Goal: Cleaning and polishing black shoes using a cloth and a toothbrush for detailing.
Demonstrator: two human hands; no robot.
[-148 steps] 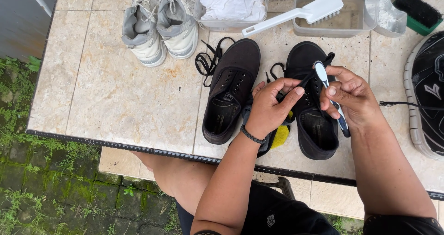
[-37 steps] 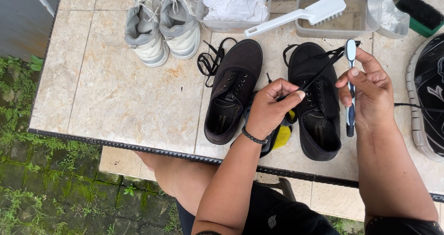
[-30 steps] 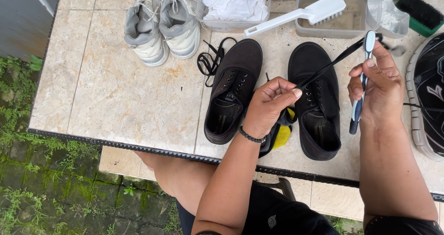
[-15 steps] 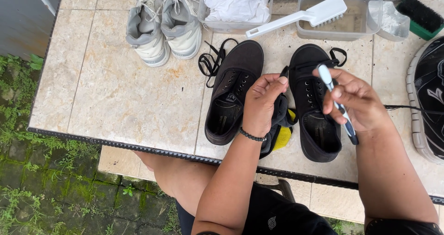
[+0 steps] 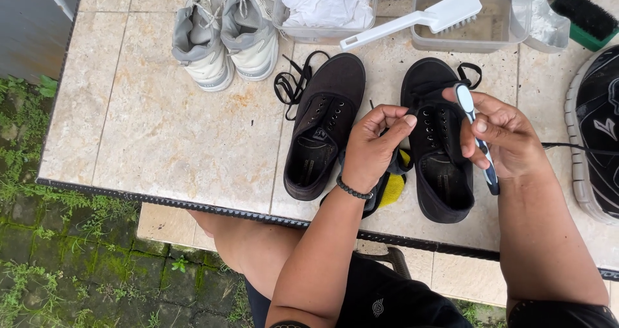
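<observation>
Pinched between thumb and fingertips, the left hand (image 5: 377, 144) holds a black lace over the right-hand black shoe (image 5: 440, 149), keeping it taut above the eyelets. Right hand (image 5: 506, 141) is closed around a blue-and-white toothbrush (image 5: 476, 131), head up, clear of the lace. Both shoes lie side by side, its partner shoe (image 5: 324, 123) just left, on the tiled table (image 5: 161, 128) within easy reach.

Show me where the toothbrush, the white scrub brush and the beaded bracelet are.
toothbrush (image 5: 465, 98), head view, on its white head.
white scrub brush (image 5: 455, 9), head view, on the back of its head.
beaded bracelet (image 5: 354, 191), head view, on the beads across the wrist.
</observation>
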